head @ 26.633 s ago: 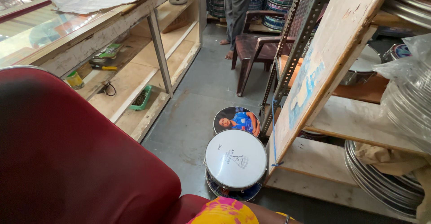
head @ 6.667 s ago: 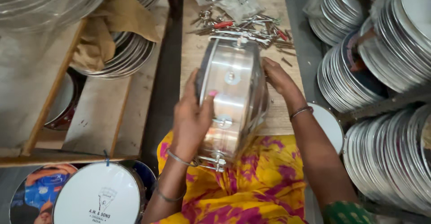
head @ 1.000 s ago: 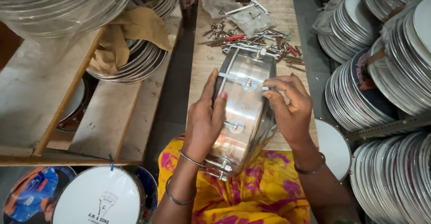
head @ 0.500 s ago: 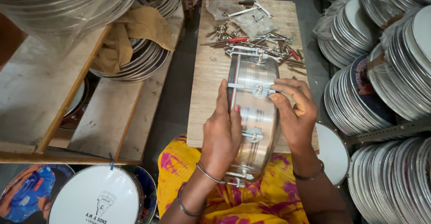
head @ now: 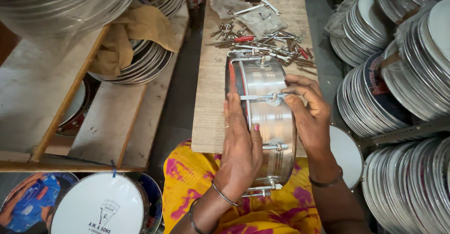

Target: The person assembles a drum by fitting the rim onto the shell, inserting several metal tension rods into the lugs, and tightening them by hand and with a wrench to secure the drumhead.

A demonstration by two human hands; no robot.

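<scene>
Your left hand lies flat along the near-left side of the shiny metal drum shell, fingers spread and pressing on it rather than curled round anything, so it steadies the shell where it stands on edge, partly on the wooden counter and partly over your lap. Your right hand sits on the shell's right side, thumb and first fingers pinched on the end of a thin metal rod that lies across the shell's curved wall — just beside a small round lug. It looks as though you are fitting this rod into its lug, with more rods already seated lower down at the near side. The next move, as I judge it, calls for keeping the rod lined up with the lug while your left hand stops the shell from rolling. On the far part of the counter lies a loose heap of rods, screws and small tools, and a spanner on clear plastic beyond it. Stacks of drum skins fill the racks to the right; a white-skinned drum stands near left on the floor.
</scene>
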